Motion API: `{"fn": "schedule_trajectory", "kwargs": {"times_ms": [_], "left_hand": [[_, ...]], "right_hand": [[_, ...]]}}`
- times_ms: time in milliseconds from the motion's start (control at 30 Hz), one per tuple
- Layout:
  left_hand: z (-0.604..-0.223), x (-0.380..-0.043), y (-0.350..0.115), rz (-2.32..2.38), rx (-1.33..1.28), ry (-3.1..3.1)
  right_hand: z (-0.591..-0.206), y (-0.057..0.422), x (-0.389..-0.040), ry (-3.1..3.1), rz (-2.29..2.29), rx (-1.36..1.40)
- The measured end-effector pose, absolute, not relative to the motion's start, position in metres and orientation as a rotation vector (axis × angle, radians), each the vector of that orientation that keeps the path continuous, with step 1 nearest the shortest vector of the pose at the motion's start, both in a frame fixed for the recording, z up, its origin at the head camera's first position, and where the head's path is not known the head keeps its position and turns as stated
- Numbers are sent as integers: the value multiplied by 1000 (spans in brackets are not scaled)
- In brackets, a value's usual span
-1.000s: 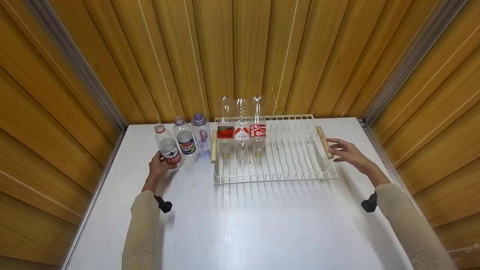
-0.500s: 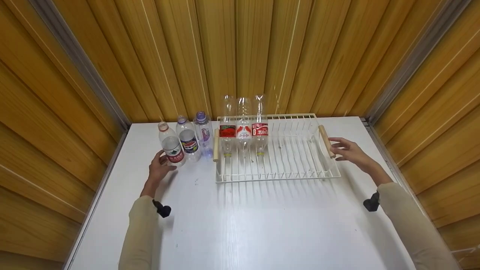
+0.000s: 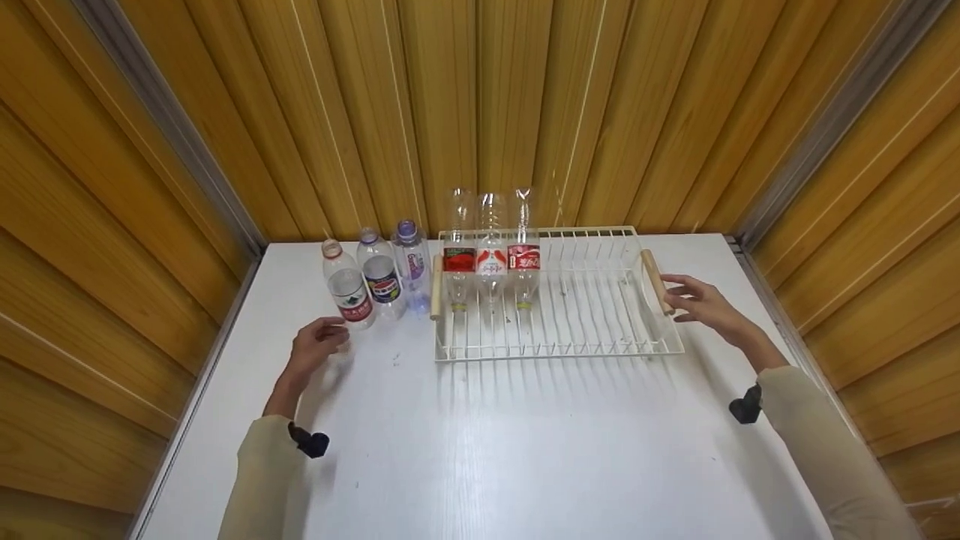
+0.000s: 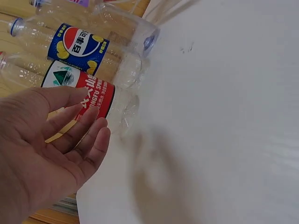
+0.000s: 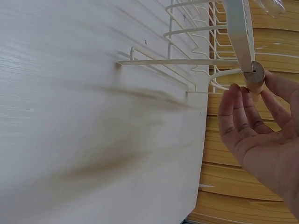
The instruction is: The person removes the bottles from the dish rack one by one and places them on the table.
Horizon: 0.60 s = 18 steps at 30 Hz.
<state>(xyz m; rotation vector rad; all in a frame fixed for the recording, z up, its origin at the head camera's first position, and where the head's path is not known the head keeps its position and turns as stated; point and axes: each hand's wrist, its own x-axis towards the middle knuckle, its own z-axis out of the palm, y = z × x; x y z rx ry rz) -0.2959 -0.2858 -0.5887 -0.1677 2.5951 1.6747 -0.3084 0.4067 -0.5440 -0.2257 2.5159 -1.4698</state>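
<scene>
Left hand loose, right hand on a handle

On the table, the left hand's fingers were loosely bent, a narrow gap from the thumb, just beside the water bottle. Next came the blue-label bottle, then the purple bottle, all upright. In the rack's left part, three bottles stood neck-down. At its right end, the right hand's thumb and fingers lightly held the wooden handle.

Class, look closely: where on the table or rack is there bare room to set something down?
Free: the table in front of the rack, between the two sleeves, and the rack's right half, between its three bottles and the right handle. Crowded: the rack's left side, and the table's back left, where three more bottles stand close together.
</scene>
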Motion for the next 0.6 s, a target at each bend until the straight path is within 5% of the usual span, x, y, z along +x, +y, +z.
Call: {"fn": "schedule_trajectory", "kwargs": {"times_ms": [600], "left_hand": [[-569,-298,-185,1698,476,2442]], "right_hand": [[-545,407,-303,2491,-1514,-274]]}}
